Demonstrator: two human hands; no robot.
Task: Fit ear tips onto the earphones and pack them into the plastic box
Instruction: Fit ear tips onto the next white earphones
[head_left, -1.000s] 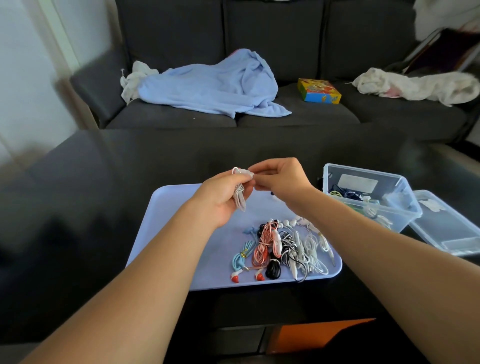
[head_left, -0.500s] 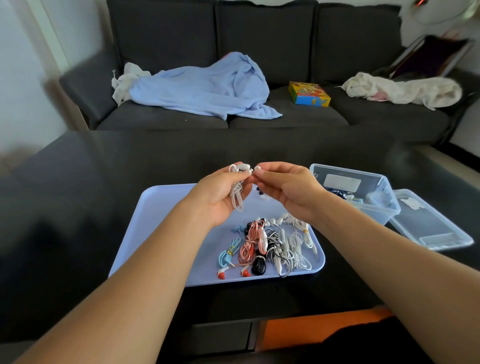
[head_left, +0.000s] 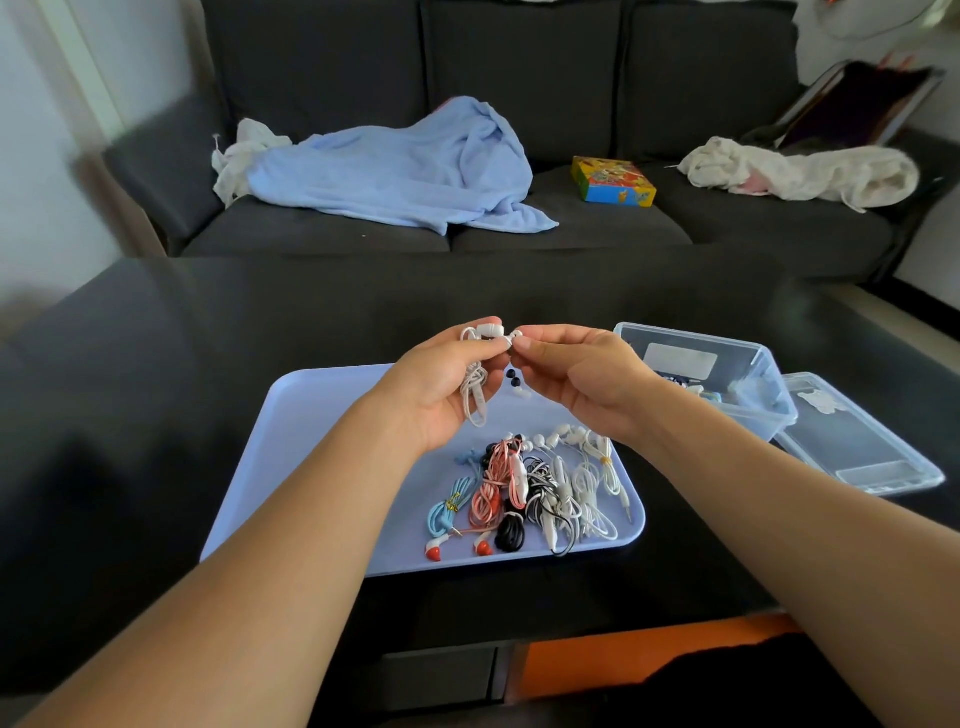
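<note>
- Here, a white earphone set (head_left: 475, 387) is held up above the far half of the lavender tray (head_left: 311, 441), its coiled cable hanging down through the left hand (head_left: 441, 387), whose fingers curl round it.
- The right hand (head_left: 574, 371) pinches at one white earbud (head_left: 511, 339) just beside the left thumb; whether an ear tip sits between those fingertips is too small to tell.
- Two dark loose ear tips (head_left: 513, 378) lie on the tray below the hands.
- A pile of bundled earphones (head_left: 524, 493) fills the tray's near right corner.
- The clear plastic box (head_left: 727, 384) stands just right of the tray, its lid (head_left: 857, 441) further right.
- Tray and box rest on a dark table (head_left: 156, 389).
</note>
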